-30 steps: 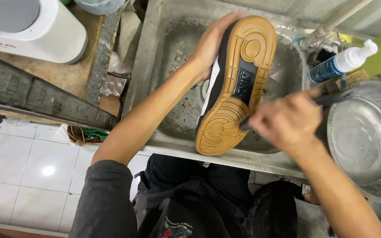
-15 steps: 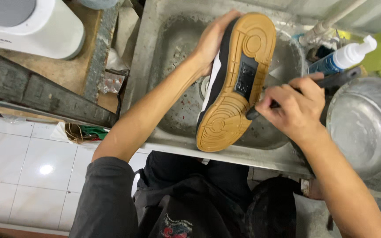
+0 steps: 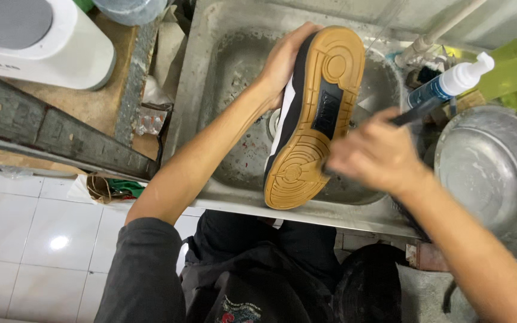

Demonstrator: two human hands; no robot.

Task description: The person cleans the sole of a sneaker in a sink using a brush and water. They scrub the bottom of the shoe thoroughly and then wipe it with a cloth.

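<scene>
One shoe point(image 3: 312, 119) — left hand point(image 3: 282, 63) grips, right hand point(image 3: 375, 155) w/ brush.

Shoe point(image 3: 315, 113): tan gum sole with a black centre panel, concentric ring tread at toe and heel; black upper with a white strip along the side. Sink point(image 3: 210, 90): dull grey metal, stained and speckled. Bowl point(image 3: 498, 173): silver-grey metal. Spray bottle point(image 3: 450, 84): blue body, white pump head. Appliance point(image 3: 37, 36): white with a grey panel. Floor point(image 3: 25, 239): white tiles. Sleeve point(image 3: 142, 269): dark grey.
</scene>
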